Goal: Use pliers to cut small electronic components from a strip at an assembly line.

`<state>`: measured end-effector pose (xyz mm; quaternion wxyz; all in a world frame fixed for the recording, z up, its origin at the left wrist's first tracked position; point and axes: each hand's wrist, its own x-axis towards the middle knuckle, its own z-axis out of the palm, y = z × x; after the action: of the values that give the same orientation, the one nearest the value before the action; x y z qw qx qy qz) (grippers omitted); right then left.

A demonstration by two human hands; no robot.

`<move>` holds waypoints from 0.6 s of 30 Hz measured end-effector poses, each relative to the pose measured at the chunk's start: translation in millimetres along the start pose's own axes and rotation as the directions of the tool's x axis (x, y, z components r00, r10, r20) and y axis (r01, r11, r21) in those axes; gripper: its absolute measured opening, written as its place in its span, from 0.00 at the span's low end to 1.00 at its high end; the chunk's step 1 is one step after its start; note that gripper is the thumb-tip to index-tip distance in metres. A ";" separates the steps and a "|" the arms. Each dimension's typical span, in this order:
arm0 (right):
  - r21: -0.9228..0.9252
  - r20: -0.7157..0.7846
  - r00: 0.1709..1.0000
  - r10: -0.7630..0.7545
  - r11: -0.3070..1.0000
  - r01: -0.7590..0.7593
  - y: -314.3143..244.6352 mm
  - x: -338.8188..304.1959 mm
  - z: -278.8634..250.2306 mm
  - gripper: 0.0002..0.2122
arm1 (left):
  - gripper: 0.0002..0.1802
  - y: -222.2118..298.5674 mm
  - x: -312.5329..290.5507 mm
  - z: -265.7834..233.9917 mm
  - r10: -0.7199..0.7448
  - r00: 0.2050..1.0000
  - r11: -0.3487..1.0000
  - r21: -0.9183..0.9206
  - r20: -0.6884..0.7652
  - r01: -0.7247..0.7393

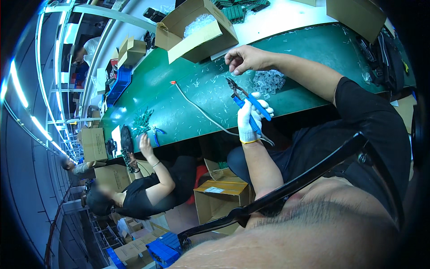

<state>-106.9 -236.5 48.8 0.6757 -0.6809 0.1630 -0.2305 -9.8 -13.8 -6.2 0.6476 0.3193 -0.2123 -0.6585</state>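
My left hand, in a white knit glove, is wrapped round a pair of cutting pliers with blue handles. Their dark jaws point up and away, over the green table. Bare and curled, my right hand is just beyond the jaws and apart from them. Its thumb and forefinger come together; whatever they hold, if anything, is too small to make out. Under my right forearm lies a heap of small clear plastic parts. Tiny pale slivers are scattered over the tabletop.
A thin grey tube with an orange tip crosses the table. Open cardboard boxes stand at its far side. To my left, a co-worker sits beside green parts and other blue-handled pliers. Another carton is below the table edge.
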 end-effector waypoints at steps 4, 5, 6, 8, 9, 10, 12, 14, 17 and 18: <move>0.113 0.009 1.000 0.019 0.993 -0.020 -6.6 -3.0 0.4 0.20 | 0.30 -1.3 1.6 5.1 -0.008 1.000 0.999 0.033 -0.023 0.008; 0.132 0.009 1.000 0.027 0.991 -0.028 -9.4 -4.3 3.0 0.20 | 0.30 -1.4 1.9 5.1 -0.012 1.000 1.000 0.026 -0.023 0.013; 0.130 0.004 1.000 0.025 0.991 -0.025 -10.6 -5.0 5.4 0.20 | 0.29 -1.3 2.2 4.6 -0.016 1.000 1.000 0.019 -0.022 0.016; 0.124 -0.005 1.000 0.020 0.992 -0.019 -13.9 -4.9 9.9 0.20 | 0.28 -0.4 1.6 3.4 -0.018 0.999 0.999 0.035 -0.037 0.019; 0.119 -0.012 1.000 0.020 0.993 -0.019 -12.6 -4.8 9.9 0.20 | 0.28 -0.3 1.0 4.8 -0.021 0.998 0.998 0.058 -0.051 0.024; 0.114 -0.017 1.000 0.021 0.993 -0.019 -11.4 -4.4 10.5 0.20 | 0.28 0.0 0.2 6.2 -0.024 0.998 0.996 0.080 -0.065 0.029; 0.115 -0.024 0.999 0.031 0.993 -0.028 -8.8 -4.9 10.5 0.20 | 0.27 -0.4 -0.8 8.4 -0.016 0.998 0.996 0.086 -0.059 0.021; 0.128 -0.029 0.998 0.051 0.991 -0.047 -5.2 -7.8 9.6 0.20 | 0.27 -1.9 -0.6 9.8 -0.018 0.998 0.995 0.092 -0.057 0.023; 0.097 -0.059 0.998 0.037 0.995 -0.031 -6.0 -6.8 14.0 0.19 | 0.27 -0.8 -1.5 9.4 -0.013 0.997 0.995 0.093 -0.072 0.020; 0.081 -0.067 0.997 0.029 0.996 -0.023 -8.0 -6.9 16.5 0.19 | 0.27 -0.3 -1.3 8.3 -0.018 0.996 0.996 0.087 -0.084 0.025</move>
<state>-104.5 -218.6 56.5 0.6997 -0.6427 0.1855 -0.2510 -15.9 -13.7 -0.4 0.6341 0.3767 -0.2106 -0.6416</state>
